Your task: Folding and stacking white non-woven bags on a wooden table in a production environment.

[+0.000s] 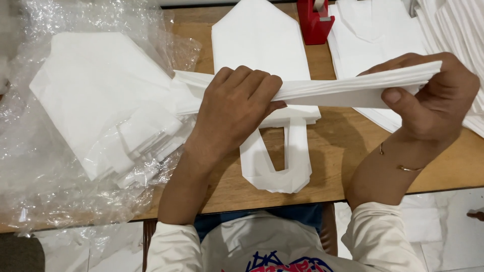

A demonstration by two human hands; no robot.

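My left hand (234, 108) and my right hand (433, 103) both grip one folded stack of white bags (343, 88), held edge-on above the wooden table (348, 151). The left hand clamps its left part, the right hand pinches its right end between thumb and fingers. Beneath the stack a white bag with looped handles (262, 45) lies flat on the table, its handles pointing toward me.
A pile of white bags (96, 95) rests on crumpled clear plastic wrap (45, 176) at the left. A red tape dispenser (315, 20) stands at the back. More white bags (378, 35) are stacked at the back right. The table's front edge is near my body.
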